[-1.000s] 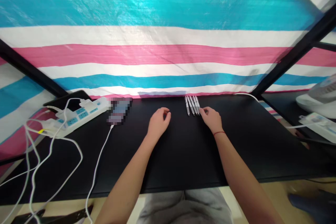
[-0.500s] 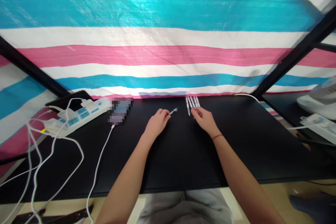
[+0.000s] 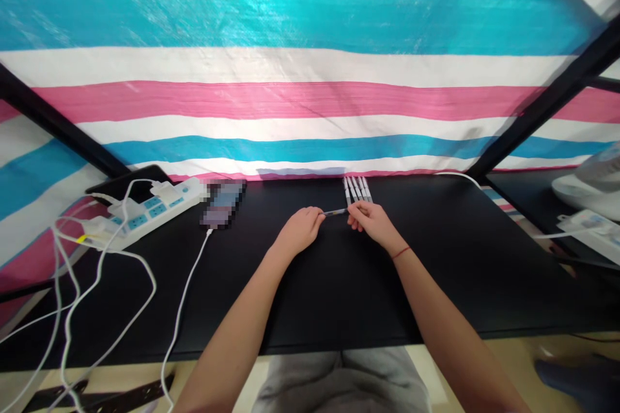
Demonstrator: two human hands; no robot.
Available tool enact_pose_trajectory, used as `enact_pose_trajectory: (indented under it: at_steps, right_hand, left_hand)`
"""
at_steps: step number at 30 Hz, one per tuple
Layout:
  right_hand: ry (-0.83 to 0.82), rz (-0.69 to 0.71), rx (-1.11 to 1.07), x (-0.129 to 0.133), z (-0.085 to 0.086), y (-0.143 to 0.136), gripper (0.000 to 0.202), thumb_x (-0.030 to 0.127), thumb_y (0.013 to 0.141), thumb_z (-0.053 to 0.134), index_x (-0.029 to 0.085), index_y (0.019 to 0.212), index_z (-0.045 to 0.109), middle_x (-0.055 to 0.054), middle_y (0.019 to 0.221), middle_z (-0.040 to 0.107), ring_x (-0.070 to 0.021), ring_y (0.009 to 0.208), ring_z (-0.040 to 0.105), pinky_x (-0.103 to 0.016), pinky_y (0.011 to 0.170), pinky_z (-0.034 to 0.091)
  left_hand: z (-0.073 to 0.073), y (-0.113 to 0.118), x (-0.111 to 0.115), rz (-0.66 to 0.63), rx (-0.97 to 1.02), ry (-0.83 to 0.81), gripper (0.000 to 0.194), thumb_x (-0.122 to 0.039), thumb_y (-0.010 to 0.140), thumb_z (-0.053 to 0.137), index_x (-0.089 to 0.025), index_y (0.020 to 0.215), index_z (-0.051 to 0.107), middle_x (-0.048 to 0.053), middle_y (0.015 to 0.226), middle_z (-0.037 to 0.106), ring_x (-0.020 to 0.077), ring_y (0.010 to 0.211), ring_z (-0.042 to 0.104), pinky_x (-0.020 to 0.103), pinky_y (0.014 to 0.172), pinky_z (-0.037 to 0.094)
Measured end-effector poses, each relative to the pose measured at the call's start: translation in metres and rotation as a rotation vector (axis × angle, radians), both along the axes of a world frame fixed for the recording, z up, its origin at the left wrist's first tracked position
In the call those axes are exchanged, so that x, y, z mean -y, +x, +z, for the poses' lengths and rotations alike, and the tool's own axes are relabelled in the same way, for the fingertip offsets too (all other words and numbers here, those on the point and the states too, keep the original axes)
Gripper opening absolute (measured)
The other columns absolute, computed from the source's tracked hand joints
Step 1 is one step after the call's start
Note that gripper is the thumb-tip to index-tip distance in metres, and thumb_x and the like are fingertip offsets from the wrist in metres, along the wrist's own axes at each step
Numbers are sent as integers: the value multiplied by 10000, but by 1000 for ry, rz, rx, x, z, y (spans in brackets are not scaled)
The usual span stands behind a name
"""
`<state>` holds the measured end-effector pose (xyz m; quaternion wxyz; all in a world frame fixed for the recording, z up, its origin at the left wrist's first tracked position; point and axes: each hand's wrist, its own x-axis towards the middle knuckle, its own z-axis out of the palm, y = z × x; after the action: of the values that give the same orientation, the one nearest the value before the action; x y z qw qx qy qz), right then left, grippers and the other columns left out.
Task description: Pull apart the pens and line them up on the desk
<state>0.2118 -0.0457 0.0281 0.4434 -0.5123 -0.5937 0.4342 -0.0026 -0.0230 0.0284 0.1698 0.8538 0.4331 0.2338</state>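
Observation:
A slim pen (image 3: 334, 212), grey and partly clear, is level between my two hands, just above or on the black table. My left hand (image 3: 303, 230) pinches its left end between thumb and fingers. At its right end, the closed fingertips of my right hand (image 3: 372, 222) grip it; they cover that tip. Several white pens (image 3: 356, 190) lie side by side in a row right behind my right hand, which hides their near ends.
On the left a white power strip (image 3: 165, 206) with plugs and looping white cables lies beside a blurred phone (image 3: 223, 203) on its charging cable (image 3: 186, 290). A striped sheet (image 3: 310, 103) hangs behind the black table (image 3: 334, 297). Another power strip (image 3: 593, 229) is at the right.
My left hand has moved right and slightly nearer with the pen, now level. The right hand has shifted from the row of pens onto this pen's right end.

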Motion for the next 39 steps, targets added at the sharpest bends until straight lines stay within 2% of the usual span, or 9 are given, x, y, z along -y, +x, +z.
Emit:
enact_pose_trajectory:
  at_steps: [6, 10, 17, 22, 25, 29, 31, 35, 39]
  right_hand:
    - [95, -50, -32, -1, -6, 0, 343, 488, 776, 605, 182, 930, 610, -32, 708, 631, -154, 598, 604, -303, 544, 529]
    - [87, -70, -92, -3, -5, 3, 321, 466, 775, 614, 178, 916, 608, -37, 732, 629, -154, 611, 605, -305, 542, 529]
    - [71, -84, -197, -5, -3, 9, 321, 428, 731, 668, 186, 918, 568, -22, 768, 606, -166, 704, 613, -286, 547, 526]
    - [12, -121, -175, -6, -5, 10, 326, 493, 798, 580, 181, 882, 546, -14, 711, 615, -113, 522, 548, -242, 451, 458]
    - [25, -99, -124, -7, -6, 12, 315, 479, 807, 576, 165, 786, 559, -13, 657, 598, -102, 508, 529, -231, 453, 440]
    - [59, -100, -176, -7, -6, 12, 316, 442, 738, 667, 189, 890, 553, -3, 726, 595, -140, 649, 588, -228, 489, 467]
    - [33, -127, -167, -7, -6, 12, 327, 469, 759, 637, 195, 915, 550, -9, 749, 609, -129, 604, 576, -221, 451, 445]
    - [1, -114, -74, -7, -6, 13, 336, 506, 797, 571, 171, 782, 576, -21, 674, 611, -101, 492, 516, -217, 409, 404]
    - [37, -97, -179, -7, -6, 14, 346, 444, 725, 676, 199, 937, 555, -17, 795, 620, -139, 642, 596, -216, 455, 456]
  left_hand:
    - [4, 3, 3, -6, 102, -65, 274, -328, 916, 384, -200, 929, 626, 77, 873, 640, 220, 848, 587, 340, 841, 437]
    - [4, -1, 1, 13, 208, -74, 299, -365, 879, 473, -197, 1095, 591, 79, 1016, 638, 209, 908, 587, 332, 883, 432]
    - [-11, -8, -10, 151, 452, -206, 262, -376, 863, 490, -212, 1015, 627, 36, 865, 679, 166, 759, 624, 293, 760, 486]
    - [-20, -6, -12, 177, 638, -293, 284, -397, 841, 528, -193, 1010, 632, 50, 861, 686, 158, 760, 632, 293, 750, 497]
    - [-24, -5, -13, 160, 668, -317, 300, -411, 833, 544, -185, 1008, 635, 59, 863, 686, 159, 765, 630, 297, 750, 497]
    - [-27, -5, -15, 170, 695, -329, 317, -418, 830, 548, -174, 1012, 635, 61, 854, 683, 154, 747, 624, 297, 737, 496]
    - [-27, -5, -16, 170, 701, -330, 324, -419, 832, 546, -171, 1022, 632, 63, 860, 682, 153, 748, 622, 297, 735, 495]
    - [-29, -3, -16, 156, 710, -345, 323, -423, 831, 552, -170, 1015, 632, 62, 855, 681, 149, 741, 618, 292, 730, 493]
    - [-29, -2, -16, 152, 724, -370, 328, -425, 826, 558, -163, 1009, 631, 63, 851, 679, 146, 729, 612, 286, 719, 489]
